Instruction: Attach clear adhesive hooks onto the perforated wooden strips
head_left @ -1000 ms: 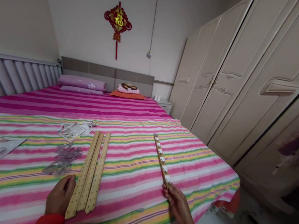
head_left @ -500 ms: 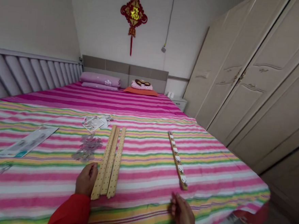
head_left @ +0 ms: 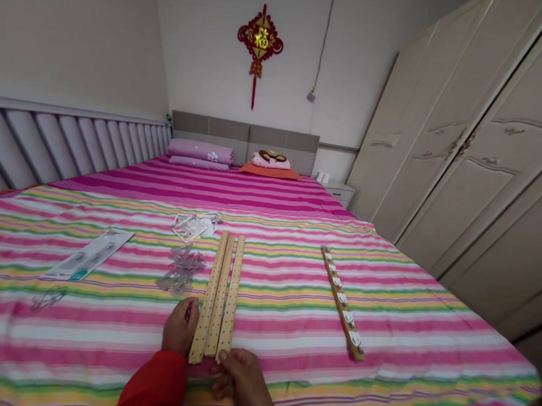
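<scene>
Three pale wooden strips with rows of small holes lie side by side: a left strip (head_left: 209, 304), a middle strip (head_left: 220, 304) and a right strip (head_left: 232, 293). My right hand (head_left: 244, 380) pinches the near end of the right strip between thumb and finger. Curled closed beside the left strip is my left hand (head_left: 180, 326); what its fingers hold, if anything, is hidden. Farther right lies a wooden strip with several white-backed metal hooks (head_left: 342, 304). A pile of clear plastic pieces (head_left: 183, 270) sits left of the bare strips.
Behind the pile are white packaging scraps (head_left: 197, 226). To the left lie a flat hook package (head_left: 91, 255) and a thin wire bundle (head_left: 49, 297). Everything rests on a striped bed sheet (head_left: 282, 315); the bed's edge is at right, near a wardrobe (head_left: 479, 143).
My right hand has moved left from near the strip with hooks to the near end of the right bare strip, and now grips it. My left hand stays beside the strips. The view has shifted.
</scene>
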`<state>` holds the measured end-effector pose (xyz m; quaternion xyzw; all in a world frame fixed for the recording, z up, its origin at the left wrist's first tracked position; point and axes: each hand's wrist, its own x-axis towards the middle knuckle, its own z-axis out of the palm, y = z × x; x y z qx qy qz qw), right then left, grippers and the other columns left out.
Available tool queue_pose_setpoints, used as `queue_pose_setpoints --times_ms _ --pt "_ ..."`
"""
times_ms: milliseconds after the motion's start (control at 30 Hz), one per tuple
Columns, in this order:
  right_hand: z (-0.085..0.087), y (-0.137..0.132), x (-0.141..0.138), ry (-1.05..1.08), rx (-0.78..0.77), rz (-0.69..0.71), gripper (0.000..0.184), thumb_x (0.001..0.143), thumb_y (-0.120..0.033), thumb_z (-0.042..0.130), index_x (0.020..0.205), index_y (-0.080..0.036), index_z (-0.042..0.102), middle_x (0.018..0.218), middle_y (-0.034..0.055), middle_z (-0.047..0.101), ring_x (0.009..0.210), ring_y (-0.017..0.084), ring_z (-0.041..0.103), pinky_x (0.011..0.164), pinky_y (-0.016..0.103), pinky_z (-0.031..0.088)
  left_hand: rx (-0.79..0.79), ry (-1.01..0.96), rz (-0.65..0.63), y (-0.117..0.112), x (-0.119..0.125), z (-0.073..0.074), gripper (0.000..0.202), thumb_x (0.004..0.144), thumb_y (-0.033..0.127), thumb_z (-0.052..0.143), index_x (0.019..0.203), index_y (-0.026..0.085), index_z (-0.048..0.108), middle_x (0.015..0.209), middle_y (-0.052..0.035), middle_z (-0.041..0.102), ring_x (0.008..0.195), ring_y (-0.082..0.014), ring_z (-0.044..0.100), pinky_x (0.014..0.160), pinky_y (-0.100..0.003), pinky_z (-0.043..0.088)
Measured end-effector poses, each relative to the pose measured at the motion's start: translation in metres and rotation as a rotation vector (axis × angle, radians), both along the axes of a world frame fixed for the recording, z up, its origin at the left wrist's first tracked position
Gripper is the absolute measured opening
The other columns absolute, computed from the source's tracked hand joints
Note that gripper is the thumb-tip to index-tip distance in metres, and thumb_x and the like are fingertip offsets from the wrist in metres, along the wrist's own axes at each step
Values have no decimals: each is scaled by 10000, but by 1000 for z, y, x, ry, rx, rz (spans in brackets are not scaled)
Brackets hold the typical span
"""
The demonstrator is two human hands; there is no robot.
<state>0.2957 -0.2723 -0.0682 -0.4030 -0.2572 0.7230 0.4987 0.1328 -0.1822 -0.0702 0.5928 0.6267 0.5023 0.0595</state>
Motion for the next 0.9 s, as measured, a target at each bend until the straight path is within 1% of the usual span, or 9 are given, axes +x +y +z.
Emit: queue_pose_setpoints --times_ms 67,167,300,400,567,667,800,900 --pt "-2 4 -1 7 14 -13 414 601 -466 797 680 -104 612 557 52 678 356 100 564 344 167 381 -7 -3 -2 0 0 0 246 827 377 444 827 201 616 705 -27 667 593 -141 602 588 -230 483" --pt "-1 5 3 16 40 -47 393 611 -450 796 646 -106 612 516 47 663 331 74 519 332 150 336 -35 -4 -2 -1 0 -1 245 828 376 445 833 200 616 709 -27 666 598 -144 605 582 -232 481" --pt "1 -3 19 18 59 -93 360 635 -420 792 636 -100 626 521 54 665 338 53 491 340 140 302 -27 -11 -5 -1 -1 -2 242 821 373 449 829 197 616 694 -23 657 580 -142 594 573 -233 478" --pt "0 -12 34 0 49 -107 360 622 -422 802 644 -104 636 515 42 656 328 46 465 331 143 271 -9 -15 -6 -1 -1 -3 243 819 371 450 831 194 616 694 -23 656 581 -140 590 575 -230 475" --pt "-12 -24 57 -40 26 -102 401 581 -467 817 660 -114 645 514 34 656 314 43 458 318 143 257 10 -34 -15 0 -1 -4 250 814 374 453 834 185 616 725 -37 663 606 -142 592 593 -230 475" --pt "-18 -29 64 -62 5 -87 422 566 -489 819 666 -124 632 503 28 653 310 46 466 312 138 261 -4 -68 -19 -1 1 -2 247 807 376 458 827 188 616 701 -33 651 593 -143 582 587 -232 470" --pt "-17 -29 64 -124 -24 -51 491 532 -566 802 657 -132 609 496 23 643 295 59 470 295 147 281 -42 -156 -28 -4 4 4 239 791 383 471 803 196 620 681 -27 641 589 -146 577 585 -237 465" --pt "-11 -29 65 -183 -44 -50 537 556 -654 734 652 -149 582 470 8 612 279 73 461 277 159 270 -79 -276 -42 -8 3 9 256 761 417 507 793 191 623 661 -23 636 596 -155 579 595 -249 469"
